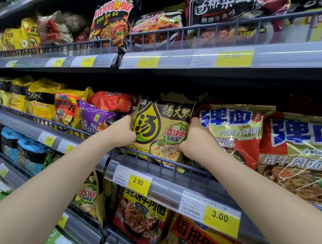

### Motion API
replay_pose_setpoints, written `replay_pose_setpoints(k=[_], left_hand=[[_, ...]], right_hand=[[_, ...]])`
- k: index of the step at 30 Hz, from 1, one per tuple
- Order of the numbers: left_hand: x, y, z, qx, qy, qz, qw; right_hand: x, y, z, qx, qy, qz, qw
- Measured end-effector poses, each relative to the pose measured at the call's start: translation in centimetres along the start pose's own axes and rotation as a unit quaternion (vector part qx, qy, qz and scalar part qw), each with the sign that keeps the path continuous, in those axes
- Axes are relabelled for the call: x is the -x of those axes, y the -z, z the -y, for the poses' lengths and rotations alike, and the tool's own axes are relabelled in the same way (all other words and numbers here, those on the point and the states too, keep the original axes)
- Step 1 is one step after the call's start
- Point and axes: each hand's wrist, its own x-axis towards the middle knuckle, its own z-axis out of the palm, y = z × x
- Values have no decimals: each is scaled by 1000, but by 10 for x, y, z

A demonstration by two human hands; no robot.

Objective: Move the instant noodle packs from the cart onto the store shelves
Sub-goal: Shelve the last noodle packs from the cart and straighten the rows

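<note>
- Both your arms reach up and forward, bare forearms converging on one pack (161, 130) in the middle shelf (168, 181).
- Your left hand (126, 130) grips the pack's left edge, fingers curled round behind it and hidden, the back of the hand facing you.
- Your right hand (192, 137) grips the right edge in the same way, thumb side up, fingers tucked between this pack and the red-and-gold pack (234, 136) just beside it.
- The pack is black and yellow-gold with a large drop-shaped logo; it stands upright, its bottom behind the wire rail (170, 163) at the shelf front.
- To its left a purple pack (92, 116) leans, with a red one behind it.
- Below the rail sit two yellow price tags, 2.50 (139, 182) and 3.00 (220, 217).
- Noodle packs fill the upper shelf (185, 62), and more line the shelves below; a pack with similar gold-and-black markings stands under your left forearm (89, 194).
- The cart is not in view.
</note>
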Motion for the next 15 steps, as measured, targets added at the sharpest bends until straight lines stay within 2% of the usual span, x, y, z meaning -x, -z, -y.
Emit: replay_pose_setpoints(k=[5,10,13,15], left_hand=[[2,0,-2,-17,5,0,1000],[3,0,-2,-81,3,-19,996],[8,3,-7,-187,-17,-60,980],[13,4,-16,-295,-31,-95,950]], right_hand=[[1,3,0,19,8,5,1000],[15,14,1,53,19,51,997],[34,28,6,144,61,33,987],[42,34,8,223,93,21,970]])
